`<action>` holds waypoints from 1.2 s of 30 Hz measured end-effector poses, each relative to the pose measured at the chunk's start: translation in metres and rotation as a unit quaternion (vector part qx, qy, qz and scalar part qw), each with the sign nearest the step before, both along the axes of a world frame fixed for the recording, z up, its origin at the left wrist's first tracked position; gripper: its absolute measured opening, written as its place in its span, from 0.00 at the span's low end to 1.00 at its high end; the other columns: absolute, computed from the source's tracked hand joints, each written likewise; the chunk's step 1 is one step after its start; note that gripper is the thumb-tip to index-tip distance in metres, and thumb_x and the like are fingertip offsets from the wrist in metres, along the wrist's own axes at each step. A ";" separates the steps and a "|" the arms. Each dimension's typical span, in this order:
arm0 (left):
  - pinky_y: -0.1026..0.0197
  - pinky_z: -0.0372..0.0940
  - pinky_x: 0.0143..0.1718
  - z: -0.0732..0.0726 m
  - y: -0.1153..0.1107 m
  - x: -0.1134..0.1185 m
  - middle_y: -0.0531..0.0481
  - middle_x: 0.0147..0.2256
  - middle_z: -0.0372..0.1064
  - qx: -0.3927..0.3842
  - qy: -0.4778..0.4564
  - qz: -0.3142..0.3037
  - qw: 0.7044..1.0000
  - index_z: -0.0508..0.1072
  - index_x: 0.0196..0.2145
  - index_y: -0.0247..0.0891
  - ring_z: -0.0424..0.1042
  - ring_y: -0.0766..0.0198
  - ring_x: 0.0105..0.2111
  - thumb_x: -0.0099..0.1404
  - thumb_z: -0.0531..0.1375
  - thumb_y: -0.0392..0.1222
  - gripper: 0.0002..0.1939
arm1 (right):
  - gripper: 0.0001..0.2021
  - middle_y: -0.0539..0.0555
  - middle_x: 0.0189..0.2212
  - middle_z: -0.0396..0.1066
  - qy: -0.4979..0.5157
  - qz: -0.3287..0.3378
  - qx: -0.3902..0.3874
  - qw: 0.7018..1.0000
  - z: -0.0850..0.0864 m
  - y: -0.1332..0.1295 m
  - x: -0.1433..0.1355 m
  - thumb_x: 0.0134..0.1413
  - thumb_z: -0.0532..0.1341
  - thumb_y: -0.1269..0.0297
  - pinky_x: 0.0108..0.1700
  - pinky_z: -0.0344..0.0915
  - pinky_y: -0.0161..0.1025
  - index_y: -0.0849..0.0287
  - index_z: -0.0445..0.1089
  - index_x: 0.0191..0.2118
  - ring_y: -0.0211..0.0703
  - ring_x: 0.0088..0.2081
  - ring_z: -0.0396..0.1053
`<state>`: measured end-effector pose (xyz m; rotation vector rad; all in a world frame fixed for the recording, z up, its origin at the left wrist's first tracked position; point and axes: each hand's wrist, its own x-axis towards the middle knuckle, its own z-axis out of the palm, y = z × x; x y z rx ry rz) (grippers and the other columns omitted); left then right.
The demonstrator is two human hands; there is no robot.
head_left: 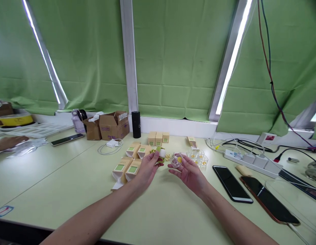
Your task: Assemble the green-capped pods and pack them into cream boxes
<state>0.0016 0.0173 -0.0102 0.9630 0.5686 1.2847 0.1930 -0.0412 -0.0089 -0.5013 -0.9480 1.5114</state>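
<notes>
My left hand [148,167] is closed round a small green and white piece [161,153] that looks like a roll; its exact kind is unclear. My right hand [190,173] pinches a small clear container [176,161] with a yellow spot in it. Between the two hands, small yellow pieces [168,157] lie on the table. Just beyond my right hand stand several more clear containers [198,157] with yellow centres. Beside my left hand are several kraft boxes with green windows [120,167], some with flaps open.
More small boxes [155,139] stand at the back, near a black cylinder [136,125] and an open carton [114,126]. Phones [232,183] and a power strip [252,162] with cables lie to the right. At far left, another person's hand [11,143] touches clear plastic bags [28,147].
</notes>
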 end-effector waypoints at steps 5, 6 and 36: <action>0.59 0.68 0.39 -0.003 0.002 0.000 0.45 0.36 0.76 0.005 0.000 0.000 1.000 0.81 0.38 0.32 0.72 0.63 0.35 0.57 0.74 0.56 0.23 | 0.25 0.53 0.45 0.74 -0.083 -0.079 0.029 0.993 -0.005 -0.001 -0.003 0.49 0.75 0.57 0.44 0.74 0.48 0.51 0.70 0.52 0.48 0.44 0.74; 0.59 0.68 0.39 -0.004 0.002 0.000 0.45 0.36 0.76 0.005 0.002 0.003 1.000 0.81 0.37 0.32 0.72 0.63 0.35 0.57 0.74 0.56 0.23 | 0.27 0.53 0.46 0.72 -0.114 -0.105 0.036 0.987 -0.006 0.000 -0.003 0.47 0.76 0.58 0.43 0.73 0.46 0.50 0.69 0.53 0.47 0.44 0.73; 0.59 0.66 0.39 0.009 -0.012 0.000 0.43 0.39 0.76 0.100 0.121 0.048 0.986 0.79 0.38 0.34 0.71 0.59 0.37 0.57 0.72 0.60 0.25 | 0.28 0.52 0.42 0.76 -0.108 -0.072 0.006 0.991 -0.014 0.000 -0.008 0.50 0.74 0.51 0.53 0.72 0.59 0.49 0.60 0.50 0.52 0.40 0.80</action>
